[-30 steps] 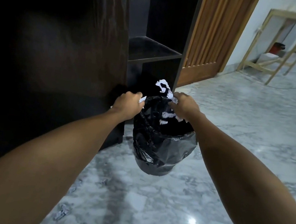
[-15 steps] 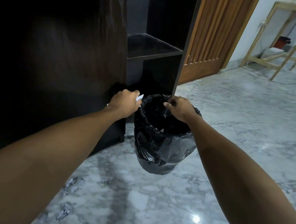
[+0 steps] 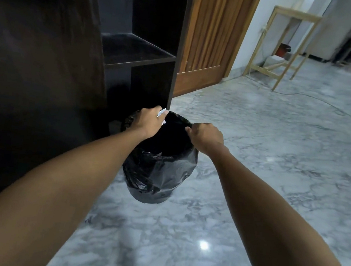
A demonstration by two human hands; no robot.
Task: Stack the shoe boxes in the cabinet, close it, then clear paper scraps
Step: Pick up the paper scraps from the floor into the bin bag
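Observation:
A black bin (image 3: 160, 175) lined with a black plastic bag stands on the marble floor beside the dark cabinet (image 3: 33, 69). My left hand (image 3: 147, 121) hovers over the bin's left rim and grips white paper scraps (image 3: 162, 115) that poke out between its fingers. My right hand (image 3: 206, 137) is curled at the bin's right rim, and its thumb and fingers pinch the edge of the bag. The bin's inside is dark, so its contents are hidden. No shoe boxes are in view.
An open shelf compartment (image 3: 136, 49) of the cabinet sits just behind the bin. A small scrap (image 3: 88, 219) lies on the floor by the cabinet's base. A wooden door (image 3: 209, 37), a wooden frame (image 3: 282, 46) and a floor cable (image 3: 308, 98) lie beyond.
The white scraps my right hand held over the bin are gone from it. That hand has shifted right to the bag's rim. My left hand has moved over the bin's rim with its scraps.

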